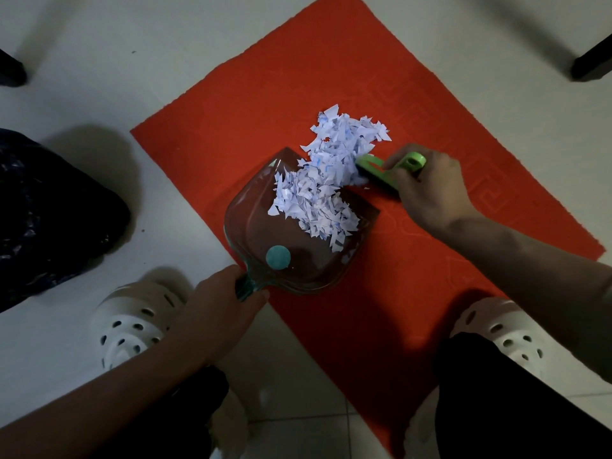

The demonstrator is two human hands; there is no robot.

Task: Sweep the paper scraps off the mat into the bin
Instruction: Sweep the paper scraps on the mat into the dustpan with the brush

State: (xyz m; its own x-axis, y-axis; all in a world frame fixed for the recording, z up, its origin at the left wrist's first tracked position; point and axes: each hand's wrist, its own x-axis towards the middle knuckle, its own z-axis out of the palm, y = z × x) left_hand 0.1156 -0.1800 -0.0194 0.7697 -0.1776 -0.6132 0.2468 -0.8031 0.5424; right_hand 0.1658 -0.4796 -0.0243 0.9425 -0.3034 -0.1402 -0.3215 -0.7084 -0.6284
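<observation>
Two hands share the work, and farthest out beyond the left one sits the bin (49, 220), a dark bag-lined shape on the pale floor, well apart from the mat. The left hand (218, 313) is clenched round the teal handle of a clear dustpan (261, 233), whose open lip lies on the red mat (231, 120) ahead of its knuckles. Paper scraps (326, 180), small jagged white bits with faint blue marks, lie heaped across that lip, partly inside the pan and partly on the mat between both hands. They look feather-light and loose, likely to scatter at a quick jolt, so they are better pushed by bristles than pinched, and the pan probably wants carrying level by its handle. The right hand (427, 187) grasps a green brush (387, 170), its head touching the pile's near edge.
</observation>
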